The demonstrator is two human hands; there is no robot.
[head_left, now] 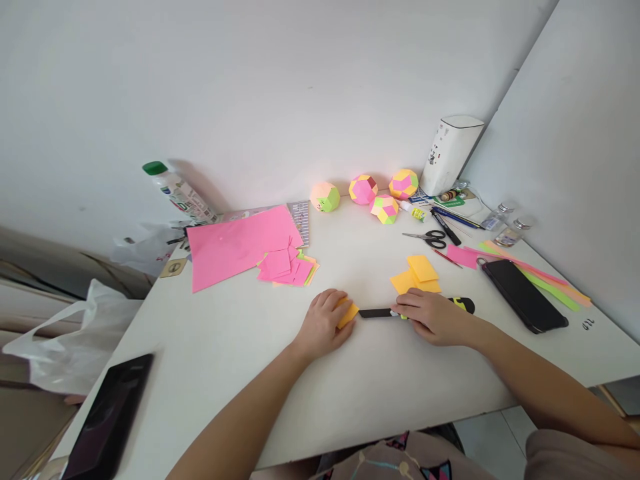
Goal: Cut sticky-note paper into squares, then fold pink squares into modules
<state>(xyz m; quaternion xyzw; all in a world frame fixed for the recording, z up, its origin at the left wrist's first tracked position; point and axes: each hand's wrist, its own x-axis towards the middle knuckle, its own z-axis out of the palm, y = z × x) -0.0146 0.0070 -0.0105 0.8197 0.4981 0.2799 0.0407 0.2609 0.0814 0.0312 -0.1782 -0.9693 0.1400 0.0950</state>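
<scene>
My left hand (327, 323) is closed on a small orange paper (349, 313), which looks folded and is partly covered by my fingers. To its right lies a utility knife (376, 313) with its long black blade out, the tip close to the paper's edge. My right hand (431, 317) grips the knife's black and yellow-green handle, and its end shows past the hand. Just beyond my right hand rest several orange paper squares (423, 268). A loose pile of pink squares (280, 265), with some green and orange ones underneath, sits beyond my left hand.
Several multicoloured paper balls (363, 190) stand along the wall. Scissors (431, 237), a glue bottle (413, 211), pens and a black phone (524, 295) are on the right. A pink sheet (240, 243) lies back left, a dark tablet (110, 417) front left.
</scene>
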